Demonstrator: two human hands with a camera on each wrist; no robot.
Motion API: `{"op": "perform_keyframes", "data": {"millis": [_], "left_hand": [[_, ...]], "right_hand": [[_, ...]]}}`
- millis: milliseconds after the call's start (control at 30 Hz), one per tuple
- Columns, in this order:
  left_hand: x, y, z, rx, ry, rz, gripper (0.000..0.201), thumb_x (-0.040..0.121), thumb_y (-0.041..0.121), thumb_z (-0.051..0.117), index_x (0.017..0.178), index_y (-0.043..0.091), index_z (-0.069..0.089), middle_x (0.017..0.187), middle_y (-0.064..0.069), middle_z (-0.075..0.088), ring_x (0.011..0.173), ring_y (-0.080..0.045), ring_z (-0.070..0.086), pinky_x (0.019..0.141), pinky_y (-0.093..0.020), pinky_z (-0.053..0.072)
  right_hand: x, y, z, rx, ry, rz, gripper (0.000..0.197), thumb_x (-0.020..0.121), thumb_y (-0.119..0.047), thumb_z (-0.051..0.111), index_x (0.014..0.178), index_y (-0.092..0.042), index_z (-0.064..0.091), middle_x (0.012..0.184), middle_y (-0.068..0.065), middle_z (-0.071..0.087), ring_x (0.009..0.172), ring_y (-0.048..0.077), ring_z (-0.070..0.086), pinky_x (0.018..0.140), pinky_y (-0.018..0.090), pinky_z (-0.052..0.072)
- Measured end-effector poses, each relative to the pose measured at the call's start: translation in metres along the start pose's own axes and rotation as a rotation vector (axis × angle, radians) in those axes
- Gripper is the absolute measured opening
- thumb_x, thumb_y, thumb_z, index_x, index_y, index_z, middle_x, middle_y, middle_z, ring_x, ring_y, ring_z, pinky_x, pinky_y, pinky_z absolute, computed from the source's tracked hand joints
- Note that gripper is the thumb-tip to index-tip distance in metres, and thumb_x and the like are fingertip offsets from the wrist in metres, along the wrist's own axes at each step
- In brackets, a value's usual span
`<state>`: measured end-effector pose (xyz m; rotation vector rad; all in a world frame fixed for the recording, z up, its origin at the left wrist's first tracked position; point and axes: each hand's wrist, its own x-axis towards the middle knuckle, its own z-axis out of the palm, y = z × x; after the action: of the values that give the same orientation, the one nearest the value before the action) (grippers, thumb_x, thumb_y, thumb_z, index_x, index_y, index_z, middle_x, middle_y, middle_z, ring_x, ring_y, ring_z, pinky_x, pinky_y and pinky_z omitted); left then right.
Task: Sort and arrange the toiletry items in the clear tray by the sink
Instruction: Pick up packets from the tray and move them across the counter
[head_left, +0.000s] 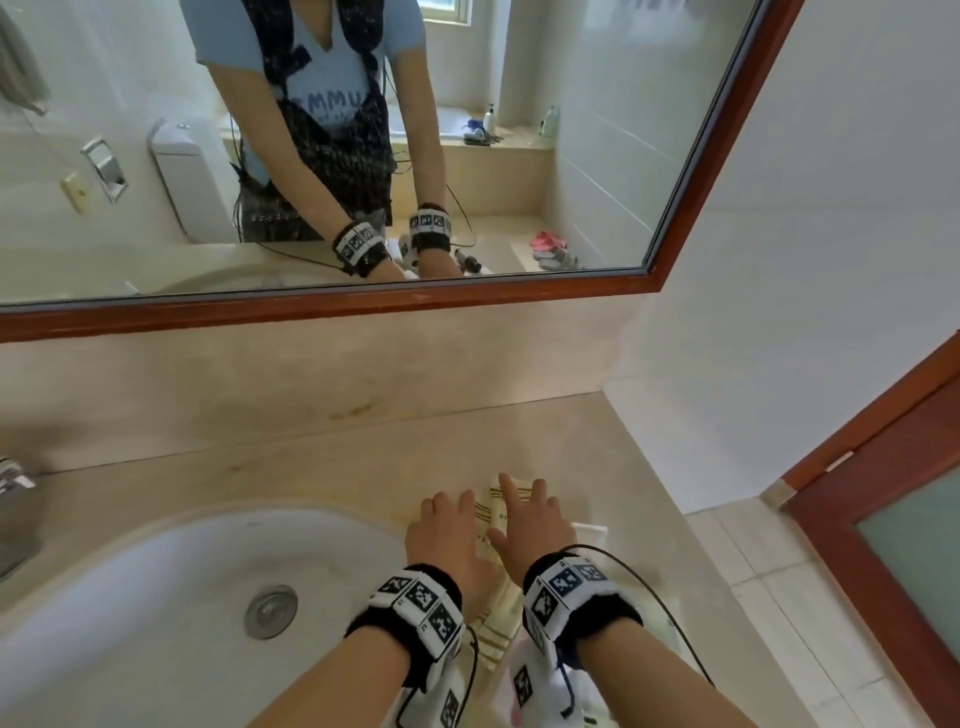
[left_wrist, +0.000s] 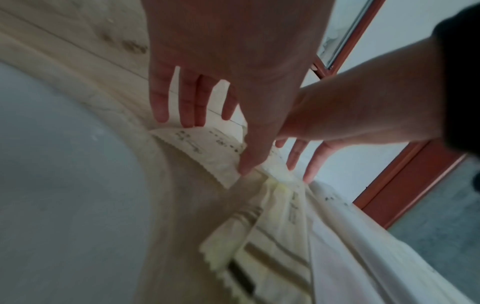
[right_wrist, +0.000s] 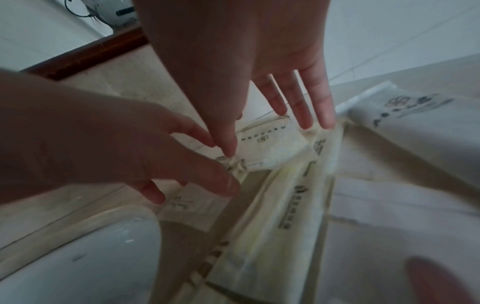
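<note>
Several cream toiletry sachets with gold stripes (head_left: 491, 512) lie on the beige counter (head_left: 311, 457) just right of the sink. My left hand (head_left: 452, 501) hovers low over them with straight fingers. Its thumb and fingertips touch the ends of a small printed sachet (left_wrist: 205, 148). My right hand (head_left: 524, 493) is spread flat beside it, its thumb tip on that same small sachet (right_wrist: 267, 148) and its fingers on a long packet (right_wrist: 293, 205). A white packet (head_left: 592, 530) shows past the right hand. I cannot make out the clear tray's walls.
The white sink basin (head_left: 182, 597) with its drain (head_left: 270, 610) fills the lower left, and a tap (head_left: 15, 499) sits at the far left. The mirror's wooden frame (head_left: 363, 306) runs above the backsplash. To the right the counter ends at floor tiles and a wooden door (head_left: 857, 519).
</note>
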<state>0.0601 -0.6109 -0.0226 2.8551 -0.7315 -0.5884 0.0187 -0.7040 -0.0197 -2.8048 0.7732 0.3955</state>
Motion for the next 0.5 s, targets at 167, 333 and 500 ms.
{"op": "perform_keyframes", "data": {"millis": [167,333,500], "left_hand": [[0.009,-0.002,-0.001,-0.077,-0.054,-0.074,0.086,0.077,0.04,0.066,0.145,0.015,0.019,0.139,-0.011,0.039,0.129,-0.027,0.038,0.102,-0.036,0.043],[0.008,-0.009,-0.001,-0.174,-0.052,-0.098,0.069,0.084,0.024,0.063,0.141,0.013,0.026,0.134,-0.01,0.045,0.122,-0.026,0.051,0.097,-0.034,0.047],[-0.001,-0.031,-0.007,-0.22,-0.015,-0.082,0.059,0.084,0.02,0.061,0.135,0.014,0.032,0.124,-0.01,0.052,0.113,-0.027,0.056,0.091,-0.036,0.049]], "right_hand": [[0.008,-0.007,0.003,-0.01,0.007,0.027,0.064,0.091,-0.025,0.053,0.145,-0.027,0.019,0.145,0.014,0.027,0.124,0.03,0.04,0.092,0.034,0.047],[0.009,-0.008,0.004,-0.05,0.001,0.055,0.066,0.085,-0.014,0.058,0.14,-0.027,0.024,0.141,0.012,0.027,0.118,0.03,0.042,0.084,0.036,0.049],[0.002,-0.01,0.001,-0.06,0.05,0.019,0.066,0.083,-0.003,0.055,0.138,-0.025,0.027,0.137,0.012,0.029,0.115,0.028,0.044,0.083,0.034,0.05]]}}
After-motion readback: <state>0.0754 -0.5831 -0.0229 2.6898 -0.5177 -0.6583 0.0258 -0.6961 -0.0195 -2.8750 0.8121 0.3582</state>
